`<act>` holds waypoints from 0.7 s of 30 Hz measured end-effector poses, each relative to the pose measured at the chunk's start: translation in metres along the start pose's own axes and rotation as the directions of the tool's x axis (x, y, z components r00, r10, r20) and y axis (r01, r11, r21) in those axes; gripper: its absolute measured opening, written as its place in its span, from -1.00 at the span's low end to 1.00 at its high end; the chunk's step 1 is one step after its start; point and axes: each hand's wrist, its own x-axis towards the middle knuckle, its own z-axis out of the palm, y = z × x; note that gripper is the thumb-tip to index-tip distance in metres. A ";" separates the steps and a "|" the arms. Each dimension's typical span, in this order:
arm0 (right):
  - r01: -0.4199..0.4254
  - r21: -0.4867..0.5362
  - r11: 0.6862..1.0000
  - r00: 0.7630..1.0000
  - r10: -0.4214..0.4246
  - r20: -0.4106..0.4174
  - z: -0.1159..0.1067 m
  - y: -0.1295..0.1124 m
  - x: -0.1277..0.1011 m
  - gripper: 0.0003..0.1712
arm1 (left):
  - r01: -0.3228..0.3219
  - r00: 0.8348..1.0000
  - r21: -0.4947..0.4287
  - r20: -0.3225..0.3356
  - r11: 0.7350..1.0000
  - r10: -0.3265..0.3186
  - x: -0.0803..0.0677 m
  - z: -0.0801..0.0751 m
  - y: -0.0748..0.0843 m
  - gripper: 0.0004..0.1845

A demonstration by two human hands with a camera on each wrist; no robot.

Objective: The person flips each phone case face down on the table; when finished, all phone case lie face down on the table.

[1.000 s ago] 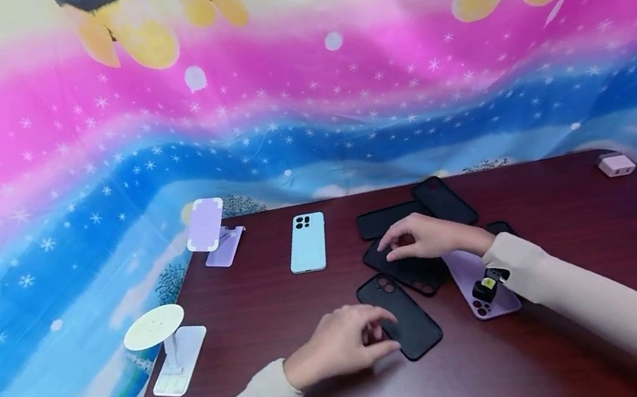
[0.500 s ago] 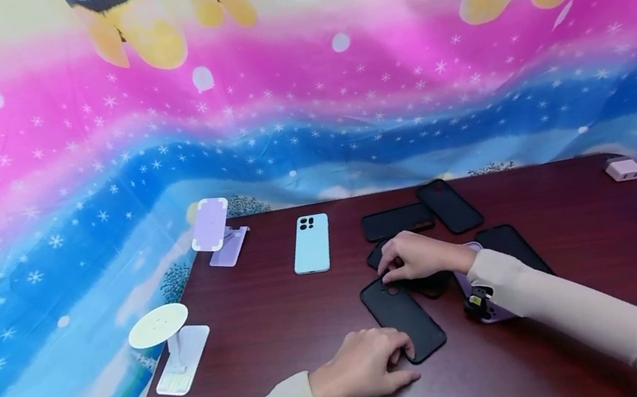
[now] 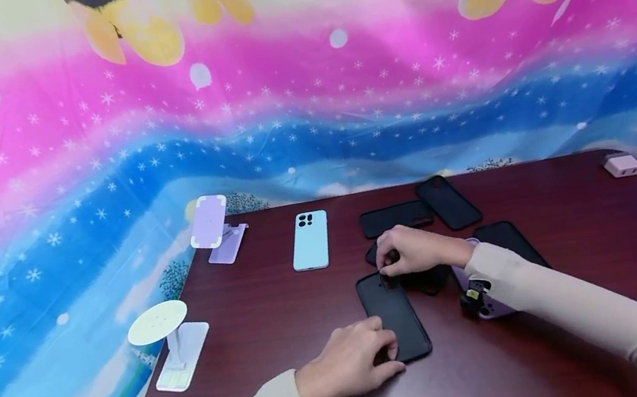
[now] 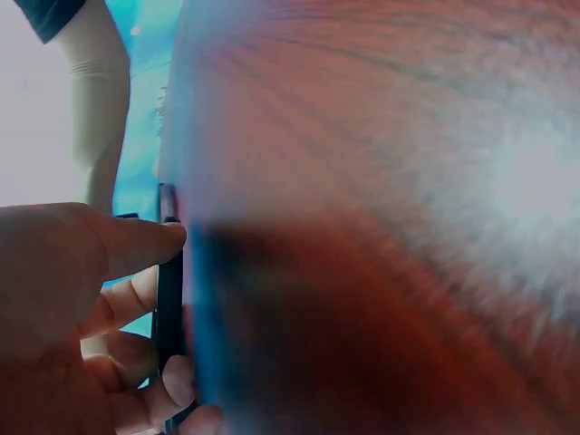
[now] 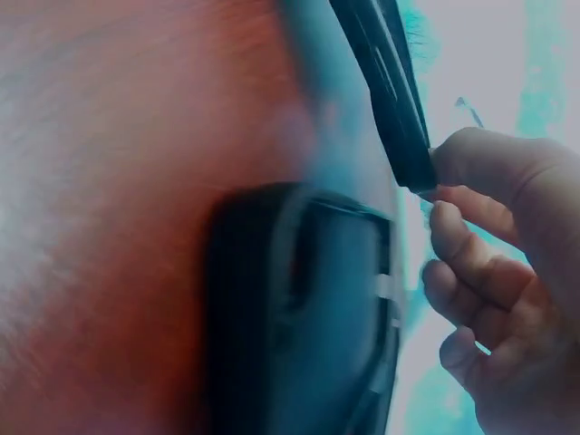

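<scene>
You grip the near end of a black phone case with your left hand and pinch its far end with your right hand. It sits left of a purple case, on or just above the table; I can't tell which.

Your head view is bright and fairly crisp, with a soft sheen on the near part of the desk and a faint shadow below your left hand. In your left wrist view, white glare burns out the right side, dark shadow fills the lower middle, and the desktop smears. Your right wrist view blurs the lower case more than the held case, against a washed-out backdrop.
</scene>
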 end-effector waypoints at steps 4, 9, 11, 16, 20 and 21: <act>-0.019 0.088 0.996 1.000 0.019 -0.003 -0.017 -0.001 -0.003 -0.92 | -0.039 0.993 0.046 -0.113 0.998 0.044 -0.004 -0.014 -0.002 -0.78; -0.099 0.268 0.958 0.995 0.095 0.030 -0.042 -0.001 -0.010 -0.83 | -0.086 0.961 0.139 -0.250 0.987 0.119 -0.007 -0.036 -0.004 -0.80; -0.124 0.314 0.941 0.992 0.118 0.037 -0.053 -0.002 -0.012 -0.77 | -0.087 0.949 0.160 -0.285 0.983 0.130 -0.008 -0.044 -0.006 -0.82; -0.109 0.334 0.936 0.994 0.111 0.013 -0.079 -0.003 -0.015 -0.69 | -0.083 0.922 0.093 -0.370 0.992 0.112 -0.005 -0.053 -0.012 -0.88; -0.112 0.357 0.927 0.992 0.123 -0.009 -0.092 -0.003 -0.016 -0.66 | -0.082 0.907 -0.061 -0.419 0.995 0.049 0.000 -0.052 -0.016 -0.90; -0.118 0.363 0.924 0.991 0.132 -0.014 -0.094 -0.004 -0.016 -0.65 | -0.080 0.903 -0.090 -0.428 0.993 0.034 0.002 -0.051 -0.017 -0.89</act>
